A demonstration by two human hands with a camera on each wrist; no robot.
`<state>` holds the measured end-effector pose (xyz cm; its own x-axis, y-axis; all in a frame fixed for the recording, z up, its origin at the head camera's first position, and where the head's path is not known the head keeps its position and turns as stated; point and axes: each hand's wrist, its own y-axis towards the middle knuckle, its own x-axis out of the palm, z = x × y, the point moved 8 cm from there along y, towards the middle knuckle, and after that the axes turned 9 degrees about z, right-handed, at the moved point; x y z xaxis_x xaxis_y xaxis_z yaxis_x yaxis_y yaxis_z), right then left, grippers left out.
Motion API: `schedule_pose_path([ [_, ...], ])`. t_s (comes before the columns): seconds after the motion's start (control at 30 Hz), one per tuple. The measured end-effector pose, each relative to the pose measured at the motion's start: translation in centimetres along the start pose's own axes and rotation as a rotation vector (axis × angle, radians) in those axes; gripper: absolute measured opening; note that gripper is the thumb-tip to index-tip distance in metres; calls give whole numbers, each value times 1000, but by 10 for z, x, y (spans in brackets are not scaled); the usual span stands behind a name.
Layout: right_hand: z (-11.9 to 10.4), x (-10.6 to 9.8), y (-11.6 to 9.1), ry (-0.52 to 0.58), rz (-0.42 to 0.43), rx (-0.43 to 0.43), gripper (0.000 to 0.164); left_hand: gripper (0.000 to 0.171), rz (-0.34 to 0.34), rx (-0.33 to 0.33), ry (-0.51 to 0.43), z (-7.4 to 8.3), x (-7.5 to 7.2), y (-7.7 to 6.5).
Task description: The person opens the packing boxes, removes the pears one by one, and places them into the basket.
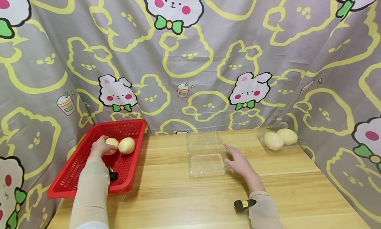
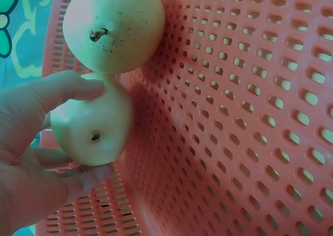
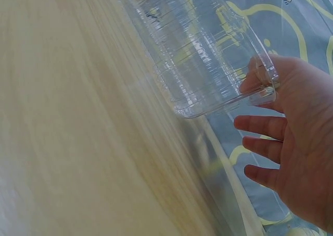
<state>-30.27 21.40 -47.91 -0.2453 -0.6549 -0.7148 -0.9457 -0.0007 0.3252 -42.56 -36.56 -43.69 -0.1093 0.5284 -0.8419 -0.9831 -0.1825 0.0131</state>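
My left hand (image 1: 100, 147) is inside a red perforated basket (image 1: 125, 181), its thumb and fingers curled round a pale yellow pear (image 2: 96, 124). A second pear (image 1: 126, 145) lies against the gripped one; its dark stem and specks show in the left wrist view. My right hand (image 1: 239, 162) is at the right side of a clear plastic clamshell box (image 1: 205, 163), which lies unfolded on the table. In the right wrist view one finger shows through the box's clear corner, while the other visible fingers are spread apart, holding nothing.
At the table's (image 1: 166, 202) far right, two pears (image 1: 273, 141) sit in a clear container. A small black object (image 1: 113, 174) shows by the left wrist, over the basket. The patterned curtain (image 1: 190, 63) hangs behind and at both sides of the table.
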Motion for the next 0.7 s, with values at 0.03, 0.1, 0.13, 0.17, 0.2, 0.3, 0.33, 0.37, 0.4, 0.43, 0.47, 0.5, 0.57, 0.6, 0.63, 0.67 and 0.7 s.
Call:
schedule_pose_path([
  [0.03, 0, 0, 0, 5, -1, 4, 66, 85, -7, 6, 1, 0, 1, 0],
  [0.1, 0, 0, -1, 7, 0, 1, 66, 86, -18, 19, 1, 1, 3, 1],
  [0.13, 0, 0, -1, 7, 1, -1, 66, 86, -21, 27, 3, 1, 4, 1],
  [0.17, 0, 0, -1, 7, 2, -1, 66, 86, -25, 33, 2, 1, 5, 2],
  [0.2, 0, 0, -1, 7, 3, -1, 66, 86, -29, 38, -1, 1, 6, 3],
  [0.3, 0, 0, -1, 7, 1, 4, 66, 87, -36, 47, -8, 1, 8, 5],
  [0.33, 1, 0, -1, 6, -1, 6, 66, 87, -40, 46, -13, 1, 8, 5],
  [0.37, 1, 1, -1, 6, -3, 8, 66, 87, -44, 47, -15, 1, 8, 5],
  [0.4, 1, 1, -1, 7, -4, 10, 66, 87, -48, 46, -18, 0, 9, 6],
  [0.43, 1, 1, -1, 8, -5, 12, 66, 87, -52, 47, -20, 0, 9, 6],
  [0.47, 1, 1, -1, 7, -4, 12, 66, 88, -56, 45, -22, 0, 10, 6],
  [0.5, 1, 1, -1, 6, -3, 12, 66, 88, -60, 42, -27, 0, 10, 6],
  [0.57, 1, 0, -1, 3, -2, 8, 67, 88, -68, 40, -28, -1, 10, 7],
  [0.6, 1, 0, -1, 1, -1, 6, 66, 88, -73, 36, -34, -1, 10, 7],
  [0.63, 1, 0, -1, 0, 0, 5, 66, 88, -78, 35, -38, -1, 10, 6],
  [0.67, 0, 0, -1, -1, -1, 5, 66, 88, -81, 32, -42, -1, 10, 7],
  [0.7, 0, 0, -1, 2, -1, 6, 66, 88, -84, 30, -46, -1, 10, 6],
])
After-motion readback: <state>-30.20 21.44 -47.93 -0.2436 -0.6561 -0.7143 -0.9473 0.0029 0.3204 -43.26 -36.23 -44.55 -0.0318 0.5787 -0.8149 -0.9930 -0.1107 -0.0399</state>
